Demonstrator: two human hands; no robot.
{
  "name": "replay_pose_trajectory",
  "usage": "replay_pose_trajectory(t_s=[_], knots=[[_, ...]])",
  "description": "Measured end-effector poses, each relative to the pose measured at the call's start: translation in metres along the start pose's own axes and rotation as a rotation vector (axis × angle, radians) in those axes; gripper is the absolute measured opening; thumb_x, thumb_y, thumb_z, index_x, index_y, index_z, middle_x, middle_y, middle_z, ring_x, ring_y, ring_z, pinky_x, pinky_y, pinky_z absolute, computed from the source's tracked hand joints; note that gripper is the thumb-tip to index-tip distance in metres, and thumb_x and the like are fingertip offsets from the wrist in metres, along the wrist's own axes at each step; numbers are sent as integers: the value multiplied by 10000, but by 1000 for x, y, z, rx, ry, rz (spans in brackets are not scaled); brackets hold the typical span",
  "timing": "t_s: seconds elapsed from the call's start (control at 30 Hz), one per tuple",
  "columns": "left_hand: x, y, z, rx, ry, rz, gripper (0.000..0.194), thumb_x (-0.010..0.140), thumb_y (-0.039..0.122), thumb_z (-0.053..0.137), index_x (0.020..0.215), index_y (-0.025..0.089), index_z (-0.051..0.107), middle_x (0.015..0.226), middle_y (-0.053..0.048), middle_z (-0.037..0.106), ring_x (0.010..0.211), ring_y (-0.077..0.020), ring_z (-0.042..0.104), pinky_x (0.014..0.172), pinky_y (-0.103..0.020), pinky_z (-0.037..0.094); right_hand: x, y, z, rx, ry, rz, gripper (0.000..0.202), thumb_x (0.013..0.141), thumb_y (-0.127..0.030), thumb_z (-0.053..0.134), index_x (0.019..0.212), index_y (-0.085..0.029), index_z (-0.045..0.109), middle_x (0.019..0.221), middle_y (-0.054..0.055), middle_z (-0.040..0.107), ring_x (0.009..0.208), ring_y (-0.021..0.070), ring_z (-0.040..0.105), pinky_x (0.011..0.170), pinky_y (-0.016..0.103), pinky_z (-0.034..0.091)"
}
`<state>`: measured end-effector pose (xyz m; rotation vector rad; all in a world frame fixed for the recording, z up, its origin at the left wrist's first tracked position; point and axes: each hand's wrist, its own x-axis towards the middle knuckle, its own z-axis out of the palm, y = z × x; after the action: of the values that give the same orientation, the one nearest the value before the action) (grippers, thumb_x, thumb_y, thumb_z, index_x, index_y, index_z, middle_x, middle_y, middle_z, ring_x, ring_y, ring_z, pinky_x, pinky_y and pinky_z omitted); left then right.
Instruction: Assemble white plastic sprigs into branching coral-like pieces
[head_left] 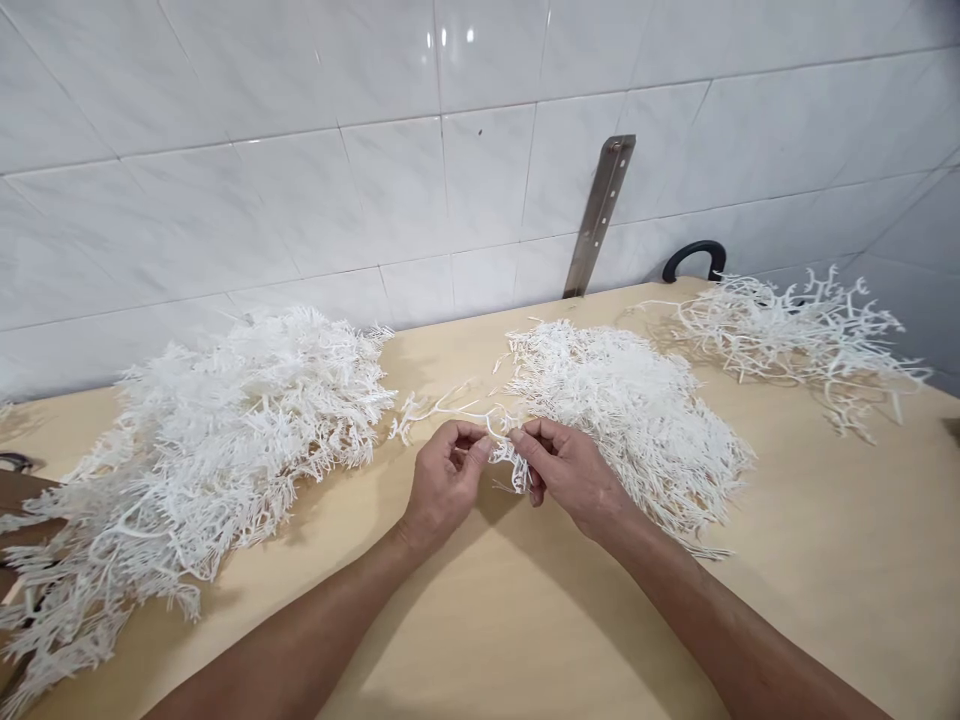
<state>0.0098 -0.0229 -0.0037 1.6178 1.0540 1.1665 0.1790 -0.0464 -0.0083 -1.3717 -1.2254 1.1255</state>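
Between my hands, above the middle of the table, is a thin white branched plastic sprig [444,408], its bare stem reaching out to the left and its fine tips bunched below my fingers. My left hand [448,478] pinches it between thumb and forefinger. From the other side, my right hand [566,468] also pinches the sprig, close to the left fingertips. Just beyond my right hand lies a flat pile of small white pieces [622,420]. Exactly where the fingertips press is partly hidden.
A large heap of white frilly branches [247,420] spreads over the table's left side. Bare white branching stems [795,335] lie at the far right, by a black curved handle [694,258]. A metal bracket [600,215] stands against the tiled wall [487,170] behind the wooden table [465,650].
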Motion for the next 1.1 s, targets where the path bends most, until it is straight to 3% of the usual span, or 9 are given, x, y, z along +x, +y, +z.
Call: replay_pose_trajectory(t_s=[0.07,0.13,0.23,0.4,0.53,0.67,0.83,0.93,1.1], knots=[[-3,1,0,122,41,206,122,886,275,611,942,168,632,910,-62,652,832,-165,616,748,-294,506,1,1,0,11,-1,9,393,877,-577,604,756,-204,600,472,-48,538,393,126,522,432,246,444],[-5,1,0,212,0,367,126,864,211,613,981,173,637,971,-80,658,907,-184,619,795,-314,514,2,1,-1,20,-12,12,390,875,-575,607,756,-203,614,472,-42,541,409,132,529,434,249,449],[-7,-1,0,300,-94,434,210,843,153,612,1049,181,640,1019,-89,683,955,-197,635,827,-327,523,3,0,-1,46,-46,18,389,871,-572,613,767,-198,637,482,-35,547,425,130,530,444,248,452],[-5,-7,0,334,-78,387,149,902,162,573,1022,183,659,941,-62,726,871,-165,664,776,-288,530,3,-3,-3,127,-101,44,384,811,-562,695,768,-185,642,534,-30,563,462,120,535,456,243,463],[-4,-7,-1,348,-63,331,100,896,186,597,933,175,689,860,-57,716,771,-150,641,697,-264,507,3,-4,-5,133,-45,14,395,789,-558,726,862,-174,667,543,-33,569,455,115,529,456,249,472],[-3,-2,-1,311,-134,286,109,862,166,602,879,170,710,811,-57,684,726,-147,606,665,-260,478,5,-4,-7,121,0,-15,386,783,-532,745,883,-166,677,550,-29,581,453,113,529,451,253,478],[-1,3,0,147,-228,55,153,870,248,594,793,155,688,763,-48,676,696,-147,590,656,-261,455,5,-7,-6,155,15,-19,372,734,-486,802,873,-162,684,608,-14,616,504,120,565,466,253,500],[1,2,-1,33,-235,-54,196,888,295,569,836,146,685,740,-35,665,665,-137,565,645,-255,445,3,-10,-7,164,-37,-18,359,757,-475,787,901,-162,685,618,-10,629,528,129,592,512,272,533],[3,2,-2,-34,-249,-115,264,886,341,566,954,142,725,834,-57,698,748,-162,592,697,-267,447,2,-11,-12,158,-136,-5,334,812,-438,743,996,-167,681,693,7,674,580,146,642,614,322,572]])
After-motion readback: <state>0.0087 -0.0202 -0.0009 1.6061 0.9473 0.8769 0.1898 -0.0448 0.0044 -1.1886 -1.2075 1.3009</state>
